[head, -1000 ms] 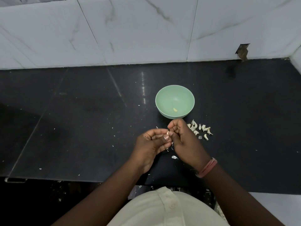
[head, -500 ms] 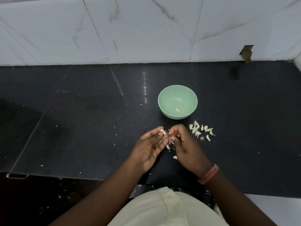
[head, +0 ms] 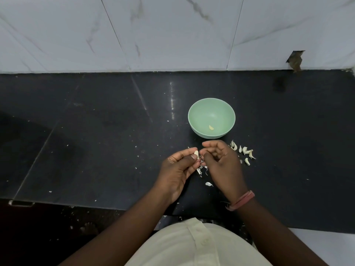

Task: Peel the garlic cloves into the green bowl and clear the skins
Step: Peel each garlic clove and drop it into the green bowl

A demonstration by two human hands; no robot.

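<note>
My left hand point(head: 179, 166) pinches the garlic clove point(head: 196, 154) while my right hand point(head: 221, 160), fingers curled, should strip skin in small tugs, dropping scraps onto the table point(head: 96, 131).

A pale green bowl point(head: 211, 118) stands upright on the black counter point(head: 96, 141), holding one peeled clove point(head: 211, 127) near its bottom. A cluster of unpeeled garlic cloves point(head: 243, 152) lies just right of and below the bowl. Another clove point(head: 196, 155), skin partly off, is pinched at fingertip level, with loose skins point(head: 203, 169) scattered beneath.
</note>
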